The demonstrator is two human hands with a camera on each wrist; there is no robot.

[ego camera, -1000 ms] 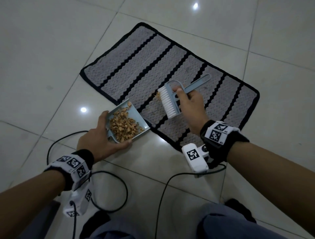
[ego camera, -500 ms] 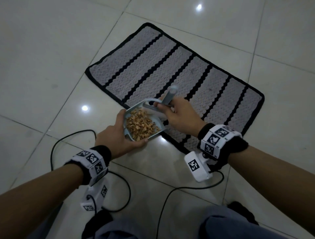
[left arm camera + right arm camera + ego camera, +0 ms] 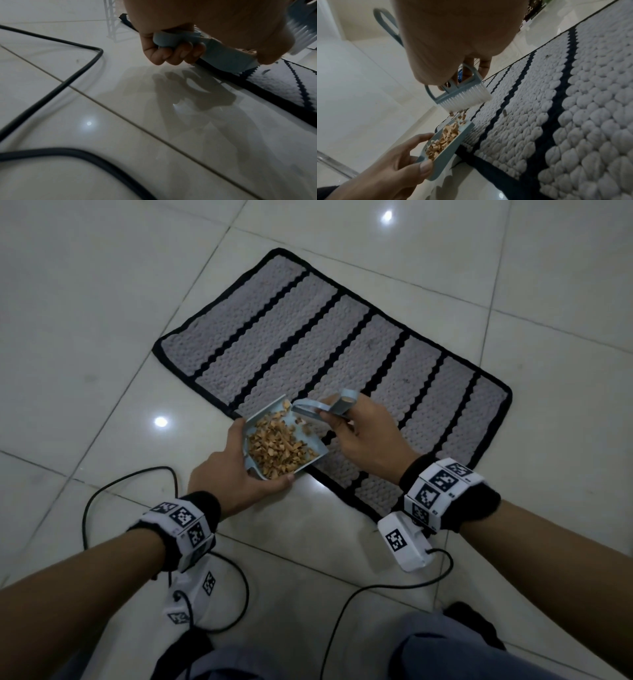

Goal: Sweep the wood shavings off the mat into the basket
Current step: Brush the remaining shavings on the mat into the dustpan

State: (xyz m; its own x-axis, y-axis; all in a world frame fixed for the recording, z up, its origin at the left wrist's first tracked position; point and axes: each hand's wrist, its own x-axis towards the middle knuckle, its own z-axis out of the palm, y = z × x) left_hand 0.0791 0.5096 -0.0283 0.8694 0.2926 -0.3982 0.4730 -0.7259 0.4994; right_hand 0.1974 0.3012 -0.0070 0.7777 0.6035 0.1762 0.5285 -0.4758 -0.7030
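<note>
Left hand (image 3: 236,474): fingers curled round dustpan (image 3: 310,455) handle, pan at mat (image 3: 342,354) near edge.
Right hand (image 3: 370,436): clamped on brush (image 3: 462,97), bristles over pan's mouth.
Wood shavings (image 3: 277,445): heaped in pan; a few falling off the bristles.
Cables (image 3: 68,79): on floor tiles.

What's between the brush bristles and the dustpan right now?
A few loose wood shavings, seemingly mid-fall, below the brush bristles and above the dustpan; the right wrist view shows it.
</note>
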